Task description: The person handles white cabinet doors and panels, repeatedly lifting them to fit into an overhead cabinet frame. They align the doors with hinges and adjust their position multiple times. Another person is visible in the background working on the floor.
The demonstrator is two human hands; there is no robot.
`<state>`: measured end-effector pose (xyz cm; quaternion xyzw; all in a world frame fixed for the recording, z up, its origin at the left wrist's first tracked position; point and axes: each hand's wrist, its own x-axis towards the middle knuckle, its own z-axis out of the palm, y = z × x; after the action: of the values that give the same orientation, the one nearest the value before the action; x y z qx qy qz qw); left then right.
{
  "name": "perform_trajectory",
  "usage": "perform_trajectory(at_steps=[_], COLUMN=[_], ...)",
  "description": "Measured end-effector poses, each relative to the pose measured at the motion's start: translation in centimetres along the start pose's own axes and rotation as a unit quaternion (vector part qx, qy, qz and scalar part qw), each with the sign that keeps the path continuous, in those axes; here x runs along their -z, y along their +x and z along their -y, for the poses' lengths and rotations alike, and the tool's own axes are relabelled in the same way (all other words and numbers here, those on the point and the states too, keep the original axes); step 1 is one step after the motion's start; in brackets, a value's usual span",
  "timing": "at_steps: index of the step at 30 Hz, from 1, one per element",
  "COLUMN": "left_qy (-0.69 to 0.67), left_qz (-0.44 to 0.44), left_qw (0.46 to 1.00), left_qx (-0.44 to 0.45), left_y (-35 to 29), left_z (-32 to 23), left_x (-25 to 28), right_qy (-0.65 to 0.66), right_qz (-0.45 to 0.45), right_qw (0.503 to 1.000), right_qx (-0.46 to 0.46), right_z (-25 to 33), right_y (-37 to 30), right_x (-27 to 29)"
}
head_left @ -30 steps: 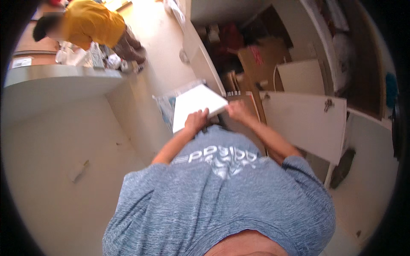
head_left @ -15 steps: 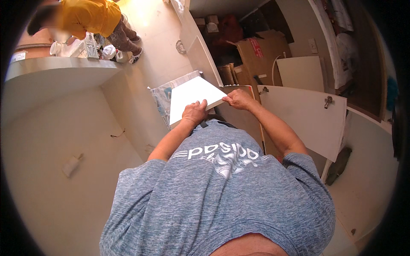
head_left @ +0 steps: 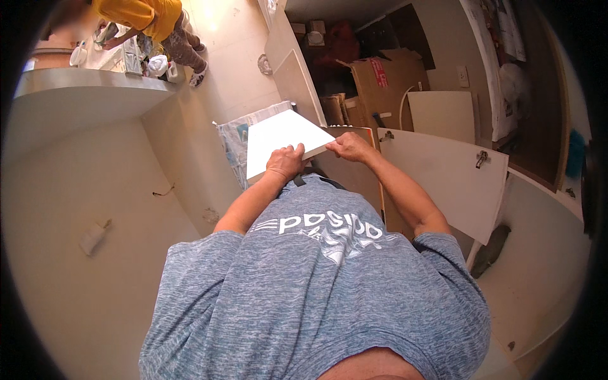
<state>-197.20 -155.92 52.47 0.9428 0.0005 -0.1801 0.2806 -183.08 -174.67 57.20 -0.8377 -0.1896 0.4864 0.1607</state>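
Observation:
A flat white board (head_left: 275, 136) lies in front of my waist, its near edge toward me. My left hand (head_left: 286, 161) grips that near edge, with the fingers on the top face. At the board's right corner my right hand (head_left: 351, 147) is closed, its fingers pinched on the edge. Whether it also holds something small there, I cannot make out. Under the board and past its left side shows a printed sheet (head_left: 235, 142) spread over a support.
On the right stand a white cabinet door (head_left: 437, 171) with metal hinges and an open cardboard box (head_left: 396, 79). A pale loose panel (head_left: 443, 114) leans behind the door. At upper left a person in a yellow top (head_left: 142, 16) works by a curved counter (head_left: 95, 85).
Both my hands stay on the board with nearly the same hold. The whole view has shifted slightly. The other person has leaned and stretched an arm over the counter.

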Motion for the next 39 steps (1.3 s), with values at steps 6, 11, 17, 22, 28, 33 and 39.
perform_trajectory(at_steps=[6, 11, 17, 22, 28, 33, 39], left_qy=[-0.002, 0.003, 0.002, -0.002, -0.008, -0.011, -0.096], left_qz=[0.009, 0.016, 0.006, -0.016, 0.016, 0.007, -0.143], left_qw=[1.000, 1.000, 1.000, 1.000, 1.000, 1.000, 0.984], left_qx=[0.000, -0.001, 0.002, -0.009, 0.016, 0.016, -0.051], left_y=[-0.1, 0.2, 0.1, -0.2, 0.5, 0.0, -0.9], left_z=[0.2, 0.6, 0.5, 0.7, 0.7, 0.7, 0.6], left_x=[0.3, -0.1, 0.2, -0.2, 1.0, 0.5, 1.9], right_qy=[-0.016, 0.055, 0.110, -0.028, 0.102, 0.127, 0.106], right_qz=[0.000, -0.049, -0.158, -0.268, -0.211, -0.088, -0.046], right_qw=[0.999, 0.997, 0.981, 0.952, 0.952, 0.967, 0.974], right_qx=[-0.051, -0.007, 0.024, 0.142, 0.197, 0.202, 0.193], right_z=[1.0, -0.2, 0.6, 0.0, 6.4, 7.8, 8.6], right_y=[0.3, 0.3, -0.8, -0.6, -5.1, -7.2, -7.6], right_x=[0.3, -1.1, -3.5, -6.1, -5.2, -3.3, -2.0])
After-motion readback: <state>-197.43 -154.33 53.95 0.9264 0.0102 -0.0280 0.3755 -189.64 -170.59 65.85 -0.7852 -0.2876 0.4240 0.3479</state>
